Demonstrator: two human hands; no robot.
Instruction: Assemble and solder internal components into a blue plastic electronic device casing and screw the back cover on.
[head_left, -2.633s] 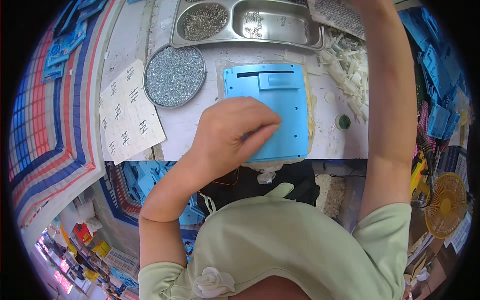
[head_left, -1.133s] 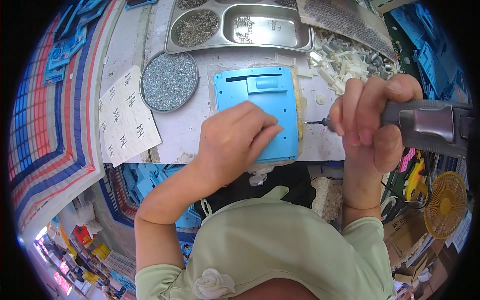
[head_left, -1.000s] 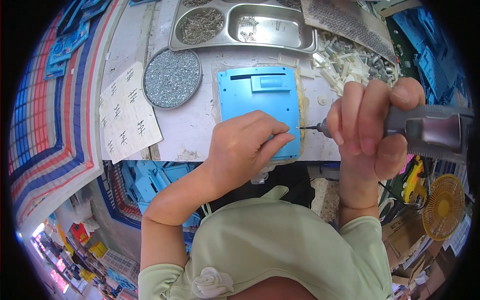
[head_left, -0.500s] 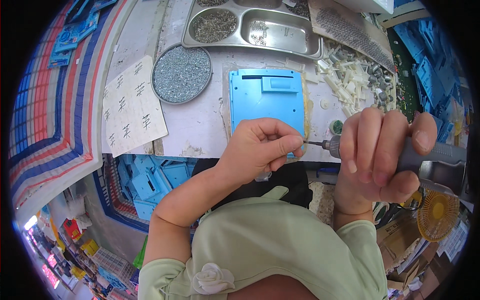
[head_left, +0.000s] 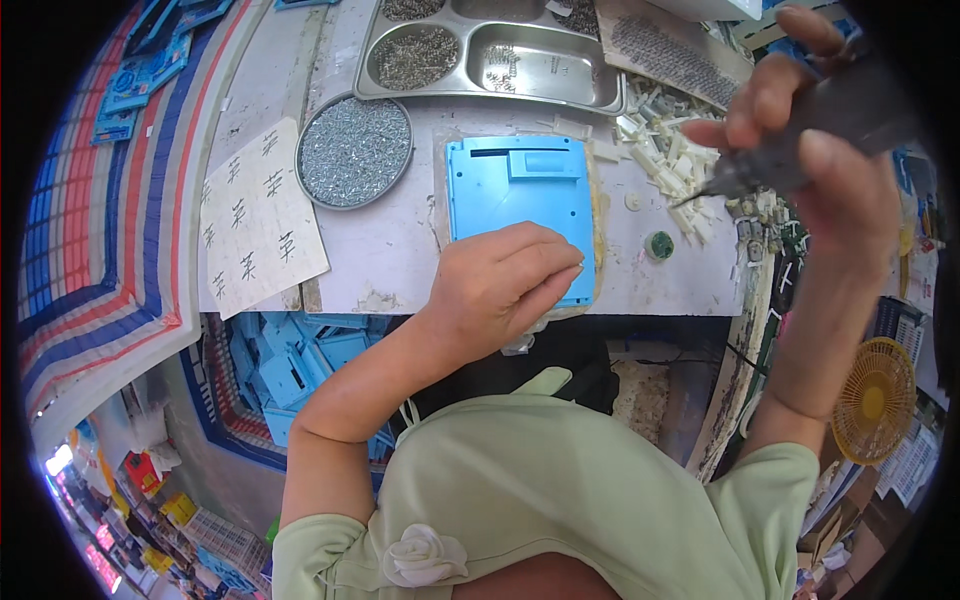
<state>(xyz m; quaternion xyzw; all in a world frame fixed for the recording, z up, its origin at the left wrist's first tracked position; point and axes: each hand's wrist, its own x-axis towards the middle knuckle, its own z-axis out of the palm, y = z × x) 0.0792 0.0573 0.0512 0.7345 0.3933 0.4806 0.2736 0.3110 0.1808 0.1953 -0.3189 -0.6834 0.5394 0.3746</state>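
My right hand point(head_left: 852, 190) grips dark screwdriver point(head_left: 850, 108), bit aimed leftward, toward me. Left hand point(head_left: 495, 285) pinched narrow over blue panel point(head_left: 500, 205), contents unclear; panel's long axis runs away from me. Paper point(head_left: 262, 225): handwritten characters.

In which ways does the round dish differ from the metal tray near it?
Shape: the dish is round and undivided; the tray has several compartments. Size: the tray looks larger than the dish, though the picture's upper edge cuts the tray off. Filling: small metal parts cover the dish's bottom; the tray's front right compartment shows much bare metal. Both hold small metal parts.
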